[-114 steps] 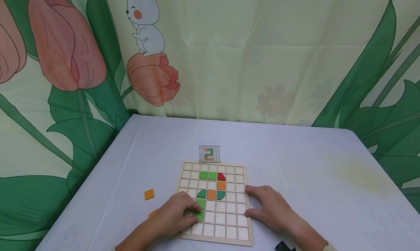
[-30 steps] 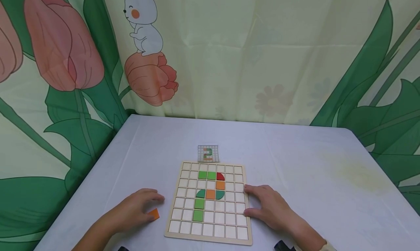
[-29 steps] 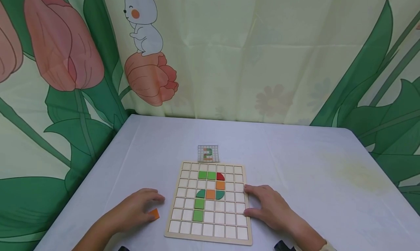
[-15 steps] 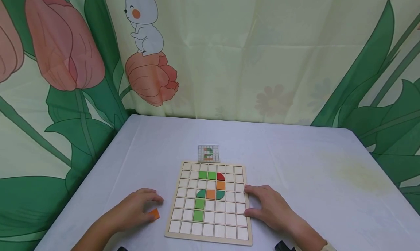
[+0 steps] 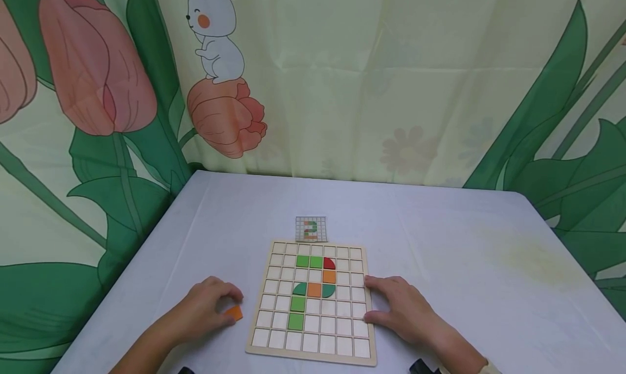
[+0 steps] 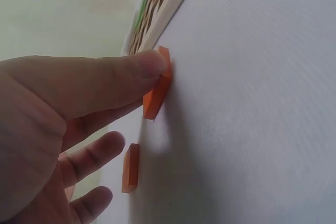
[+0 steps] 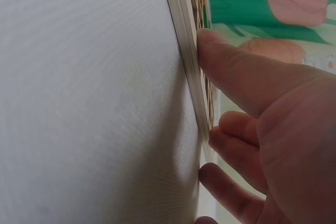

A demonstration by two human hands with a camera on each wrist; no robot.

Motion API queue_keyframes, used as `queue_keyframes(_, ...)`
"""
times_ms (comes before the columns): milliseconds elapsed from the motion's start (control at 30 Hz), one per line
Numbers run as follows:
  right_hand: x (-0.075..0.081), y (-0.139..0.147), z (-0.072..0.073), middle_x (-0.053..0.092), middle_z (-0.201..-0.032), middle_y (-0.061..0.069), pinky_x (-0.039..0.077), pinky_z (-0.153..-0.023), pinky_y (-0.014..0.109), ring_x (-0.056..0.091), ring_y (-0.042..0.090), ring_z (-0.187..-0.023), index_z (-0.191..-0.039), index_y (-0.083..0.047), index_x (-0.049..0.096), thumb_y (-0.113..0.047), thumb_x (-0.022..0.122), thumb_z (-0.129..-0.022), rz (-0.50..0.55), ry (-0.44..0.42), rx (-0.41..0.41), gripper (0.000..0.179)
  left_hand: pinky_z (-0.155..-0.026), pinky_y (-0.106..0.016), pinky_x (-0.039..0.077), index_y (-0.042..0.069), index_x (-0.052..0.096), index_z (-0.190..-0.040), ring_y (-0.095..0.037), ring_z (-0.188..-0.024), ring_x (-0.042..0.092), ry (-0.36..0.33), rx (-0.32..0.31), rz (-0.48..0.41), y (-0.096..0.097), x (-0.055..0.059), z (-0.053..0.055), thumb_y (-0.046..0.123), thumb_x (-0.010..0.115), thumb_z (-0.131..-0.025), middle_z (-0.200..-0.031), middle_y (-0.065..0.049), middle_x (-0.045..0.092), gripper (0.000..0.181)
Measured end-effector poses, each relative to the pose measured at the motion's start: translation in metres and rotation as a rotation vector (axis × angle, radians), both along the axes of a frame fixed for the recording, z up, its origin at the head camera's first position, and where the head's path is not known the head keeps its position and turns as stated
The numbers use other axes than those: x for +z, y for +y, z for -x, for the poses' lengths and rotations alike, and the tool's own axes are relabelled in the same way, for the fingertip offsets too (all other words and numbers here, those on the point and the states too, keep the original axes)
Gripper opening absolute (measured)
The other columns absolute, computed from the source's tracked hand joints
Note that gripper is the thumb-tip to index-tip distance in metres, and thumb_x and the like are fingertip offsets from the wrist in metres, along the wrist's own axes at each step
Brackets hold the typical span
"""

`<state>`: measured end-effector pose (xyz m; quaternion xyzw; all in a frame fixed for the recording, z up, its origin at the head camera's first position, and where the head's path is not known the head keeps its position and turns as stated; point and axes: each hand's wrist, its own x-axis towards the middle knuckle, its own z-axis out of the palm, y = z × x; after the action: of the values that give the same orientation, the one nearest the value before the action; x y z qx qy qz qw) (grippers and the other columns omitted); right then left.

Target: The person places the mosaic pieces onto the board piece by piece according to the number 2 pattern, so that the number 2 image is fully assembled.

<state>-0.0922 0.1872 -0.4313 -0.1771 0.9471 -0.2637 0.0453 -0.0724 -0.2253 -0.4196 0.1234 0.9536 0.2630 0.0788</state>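
Note:
My left hand [image 5: 202, 311] is left of the wooden grid board [image 5: 339, 357], pinching an orange square tile [image 5: 235, 312] between thumb and finger. In the left wrist view that orange tile [image 6: 156, 95] is tilted under the thumb, its lower part close to the cloth. A second orange tile [image 6: 130, 169] lies by the other fingertips; the hand hides it in the head view. The right hand [image 5: 403, 309] rests its thumb and fingertips on the board's right edge, fingers spread. Green tiles [image 5: 295, 322], orange tiles [image 5: 314, 290] and rounded red [image 5: 329, 263] and teal [image 5: 329, 291] pieces sit in the cells.
A small pattern card [image 5: 311, 229] with a coloured figure on a grid lies just beyond the board. White cloth covers the table [image 5: 440, 227]. A printed curtain [image 5: 342, 91] hangs behind its far edge.
Earlier the left hand was at a green tile on the board; it then moved left to the loose orange tiles. Since half a second ago, the pinched tile has shifted slightly right and away.

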Motion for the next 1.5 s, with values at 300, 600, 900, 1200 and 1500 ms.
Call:
queue_keyframes(300,0.0,0.001,0.0,0.06,-0.136,-0.005,0.043,-0.099,0.048,0.053,0.023,-0.122,-0.132,-0.013,0.064,-0.041,0.082,-0.08,-0.004,0.011,0.006,0.062,-0.08,-0.034,0.048,0.024,0.068,-0.088,-0.011,-0.091,0.051,0.038,0.025,0.007,0.008,-0.004,0.008,0.014,0.089,-0.073,-0.087,0.014,0.057,0.028)
queue_keyframes(600,-0.001,0.001,0.0,0.06,-0.136,-0.004,0.044,-0.098,0.048,0.053,0.023,-0.121,-0.132,-0.013,0.064,-0.041,0.081,-0.081,-0.005,0.026,0.025,0.061,-0.08,-0.036,0.048,0.024,0.069,-0.086,-0.012,-0.089,0.051,0.045,0.1,0.02,0.02,-0.007,0.014,0.011,0.089,-0.073,-0.085,0.013,0.057,0.026)
queue_keyframes(900,-0.001,0.001,0.0,0.06,-0.136,-0.005,0.044,-0.098,0.048,0.053,0.023,-0.121,-0.132,-0.013,0.064,-0.042,0.081,-0.081,-0.004,0.026,0.025,0.061,-0.084,-0.039,0.048,0.022,0.072,-0.09,-0.012,-0.093,0.053,0.038,0.119,0.024,0.024,-0.009,0.015,0.009,0.086,-0.076,-0.089,0.012,0.059,0.024)
queue_keyframes(1200,-0.001,0.001,0.0,0.06,-0.135,-0.005,0.044,-0.098,0.048,0.053,0.023,-0.121,-0.132,-0.013,0.064,-0.04,0.081,-0.081,-0.009,0.024,0.02,0.06,-0.086,-0.04,0.047,0.023,0.072,-0.093,-0.014,-0.097,0.055,0.085,0.093,0.014,0.023,-0.009,0.014,0.008,0.086,-0.077,-0.093,0.014,0.06,0.026)
queue_keyframes(1500,0.0,0.0,0.001,0.06,-0.135,-0.005,0.043,-0.099,0.048,0.053,0.023,-0.122,-0.132,-0.013,0.064,-0.038,0.082,-0.08,-0.006,0.018,0.011,0.061,-0.086,-0.04,0.048,0.022,0.072,-0.094,-0.013,-0.097,0.055,0.121,0.09,0.033,0.021,-0.011,0.012,0.008,0.088,-0.075,-0.092,0.014,0.06,0.029)
